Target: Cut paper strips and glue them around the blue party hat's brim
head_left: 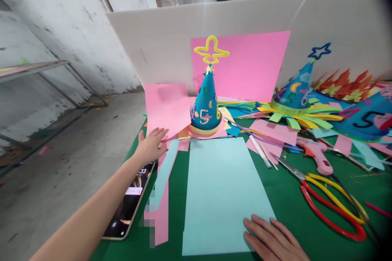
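Steady the light-blue paper sheet (220, 187) with the right hand (274, 238) flat; left hand (150, 146) lies at the pink paper sheet (168, 108). Grips (2): fingers apart, unclamped.

Left hand (152, 144) forward, arm (94, 214) extended (bare); right hand (272, 236) low, palm down.

Light-blue paper (220, 187), pink sheet (167, 108), green table (176, 212)

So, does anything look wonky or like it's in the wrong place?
Yes: the yellow topper on the leftmost hat looks misshapen, rounded on top, unlike the pointy blue star on another hat. Also, a pink scrap lies on the floor, off the table.
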### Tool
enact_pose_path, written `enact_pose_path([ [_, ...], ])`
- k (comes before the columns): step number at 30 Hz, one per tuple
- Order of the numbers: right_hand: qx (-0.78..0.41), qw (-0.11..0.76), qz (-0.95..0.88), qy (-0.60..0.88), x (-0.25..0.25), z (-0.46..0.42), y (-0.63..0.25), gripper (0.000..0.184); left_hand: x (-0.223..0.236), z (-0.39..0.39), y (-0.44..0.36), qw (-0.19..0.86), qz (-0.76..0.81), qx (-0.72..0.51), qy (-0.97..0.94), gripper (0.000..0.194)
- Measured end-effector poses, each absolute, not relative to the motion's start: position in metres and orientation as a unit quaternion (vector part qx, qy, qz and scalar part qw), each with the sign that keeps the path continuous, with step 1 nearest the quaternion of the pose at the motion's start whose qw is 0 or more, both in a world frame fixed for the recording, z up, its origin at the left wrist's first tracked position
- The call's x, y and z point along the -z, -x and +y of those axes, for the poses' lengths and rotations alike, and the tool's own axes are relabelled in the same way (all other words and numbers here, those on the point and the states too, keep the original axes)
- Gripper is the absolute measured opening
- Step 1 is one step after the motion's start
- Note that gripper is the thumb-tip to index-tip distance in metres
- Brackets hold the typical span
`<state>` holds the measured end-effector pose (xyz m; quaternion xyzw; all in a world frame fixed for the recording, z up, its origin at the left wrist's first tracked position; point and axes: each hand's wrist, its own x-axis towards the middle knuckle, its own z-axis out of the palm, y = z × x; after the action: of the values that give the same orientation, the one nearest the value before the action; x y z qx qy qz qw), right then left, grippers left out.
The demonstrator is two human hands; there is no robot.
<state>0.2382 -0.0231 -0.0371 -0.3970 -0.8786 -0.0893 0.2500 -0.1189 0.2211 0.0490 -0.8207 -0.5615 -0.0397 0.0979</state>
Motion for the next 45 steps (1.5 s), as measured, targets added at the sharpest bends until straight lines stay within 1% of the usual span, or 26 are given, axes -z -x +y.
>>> enact_pose_path([
  [3,0.086,0.218,-0.884,0.404,0.018,-0.025,-0.235,0.034,-0.056,0.196,0.101,0.111,-0.563,0.085,0.814,0.045],
  [5,0.071,0.188,-0.884,0.423,0.007,-0.028,-0.232,0.037,-0.057,0.165,0.080,0.105,-0.545,0.108,0.825,0.043],
  [6,0.057,0.178,-0.883,0.430,0.003,-0.029,-0.230,0.039,-0.056,0.146,0.068,0.097,-0.522,0.118,0.839,0.042],
  [9,0.004,0.159,-0.882,0.444,-0.004,-0.034,-0.226,0.044,-0.046,0.079,0.031,0.052,-0.381,0.156,0.910,0.037],
  [12,-0.051,0.178,-0.866,0.465,-0.005,-0.038,-0.227,0.048,-0.025,0.023,0.004,0.036,-0.305,0.130,0.943,0.041],
  [15,-0.072,0.251,-0.815,0.518,-0.006,-0.039,-0.242,0.050,-0.004,-0.004,-0.007,0.042,-0.283,0.086,0.954,0.060],
  [17,-0.055,0.292,-0.765,0.571,-0.007,-0.035,-0.263,0.047,0.002,-0.009,-0.007,0.033,-0.289,0.050,0.955,0.069],
  [19,-0.012,0.309,-0.707,0.636,-0.007,-0.031,-0.290,0.043,0.003,-0.008,-0.007,0.019,-0.295,0.018,0.955,0.070],
  [21,0.032,0.301,-0.644,0.703,-0.005,-0.029,-0.318,0.037,0.000,-0.006,-0.008,0.010,-0.299,0.002,0.954,0.068],
  [23,0.057,0.256,-0.608,0.749,-0.002,-0.029,-0.342,0.037,-0.003,-0.006,-0.009,0.010,-0.304,0.001,0.953,0.066],
  [27,0.042,0.204,-0.590,0.780,0.004,-0.032,-0.371,0.039,-0.006,-0.005,-0.009,0.025,-0.304,0.018,0.952,0.063],
  [32,-0.003,0.149,-0.616,0.773,-0.001,-0.023,-0.385,0.041,-0.007,-0.001,-0.004,0.050,-0.294,0.042,0.953,0.060],
  [37,-0.036,0.056,-0.636,0.769,-0.013,-0.007,-0.382,0.053,-0.007,0.000,-0.003,0.055,-0.285,0.054,0.956,0.058],
  [41,-0.049,0.034,-0.626,0.778,-0.019,0.001,-0.379,0.046,-0.011,-0.001,-0.004,0.056,-0.294,0.053,0.953,0.055],
  [45,-0.070,0.053,-0.595,0.799,-0.024,-0.001,-0.375,0.035,-0.014,-0.001,-0.005,0.064,-0.294,0.049,0.952,0.053],
])
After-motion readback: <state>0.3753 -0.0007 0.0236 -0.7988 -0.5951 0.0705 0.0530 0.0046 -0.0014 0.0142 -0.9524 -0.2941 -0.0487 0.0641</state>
